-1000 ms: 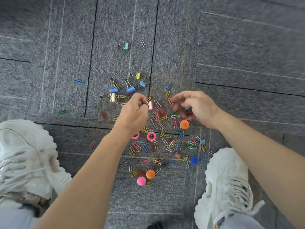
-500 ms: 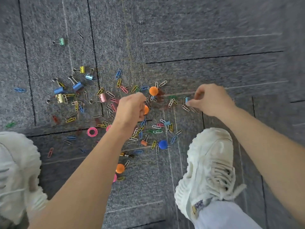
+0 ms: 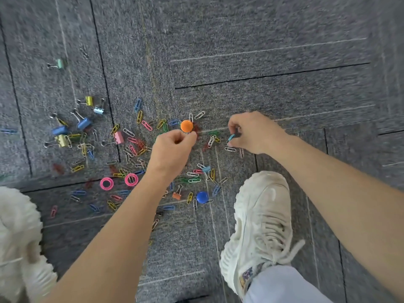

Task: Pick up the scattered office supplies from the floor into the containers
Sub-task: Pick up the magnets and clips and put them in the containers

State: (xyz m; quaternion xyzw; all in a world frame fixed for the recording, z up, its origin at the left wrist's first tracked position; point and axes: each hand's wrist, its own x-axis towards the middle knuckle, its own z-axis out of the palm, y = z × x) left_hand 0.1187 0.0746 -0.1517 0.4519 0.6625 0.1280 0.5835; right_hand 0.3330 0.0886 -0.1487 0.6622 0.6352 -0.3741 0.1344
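Colourful wire paper clips (image 3: 139,117) and blue metal binder clips (image 3: 84,123) lie strewn over the grey carpet floor (image 3: 262,51), thickest at the left; the left hand (image 3: 172,149) is curled tight just beside a round orange plastic magnet (image 3: 186,126) (whether it encloses anything I cannot tell); the right hand (image 3: 251,132) pinches a small light-blue metal clip (image 3: 231,137) between thumb and fingertip. No container shows; it seems best to fill each hand first, lifting flat clips by an edge off the carpet.

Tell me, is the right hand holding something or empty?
Holding. The right hand pinches a small blue clip between its thumb and curled fingers.
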